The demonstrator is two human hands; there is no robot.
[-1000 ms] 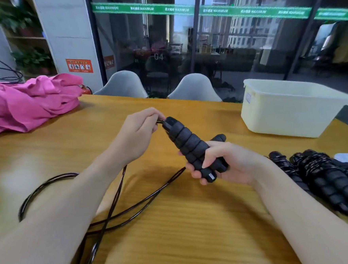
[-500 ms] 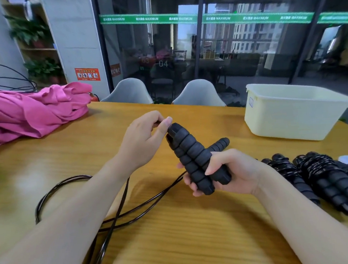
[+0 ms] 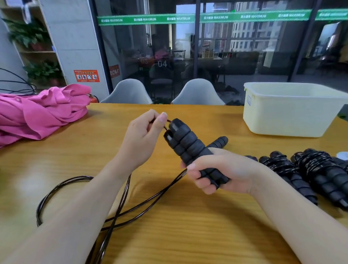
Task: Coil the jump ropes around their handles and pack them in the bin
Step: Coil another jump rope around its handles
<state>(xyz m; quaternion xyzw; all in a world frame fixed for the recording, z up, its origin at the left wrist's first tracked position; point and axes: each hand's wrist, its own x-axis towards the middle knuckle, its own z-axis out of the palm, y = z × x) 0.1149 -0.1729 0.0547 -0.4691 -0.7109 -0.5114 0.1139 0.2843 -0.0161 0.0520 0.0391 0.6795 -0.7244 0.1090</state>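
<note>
Two black foam handles (image 3: 187,145) stand side by side, tilted up and to the left, in the head view; the right hand (image 3: 221,173) has its grip closed around their lower ends, fingers curled over the foam; the left hand (image 3: 142,140) pinches the thin dark rope (image 3: 116,210) between thumb and fingers just beside the handles' top ends; from there the rope drops under the left forearm and lies in loose loops on the wooden surface (image 3: 186,234), one loop curving out to the left and strands crossing toward the near edge; a third handle (image 3: 219,142) pokes out behind the right hand, lying on the surface; to the right of the right wrist lie wound jump ropes (image 3: 316,171), their cords coiled around paired black handles; the cream bin (image 3: 291,113) sits at the far right of the surface, well apart from the hands; a pink cloth (image 3: 32,115) is heaped at the far left; two grey chairs (image 3: 197,93) stand behind the far edge.
</note>
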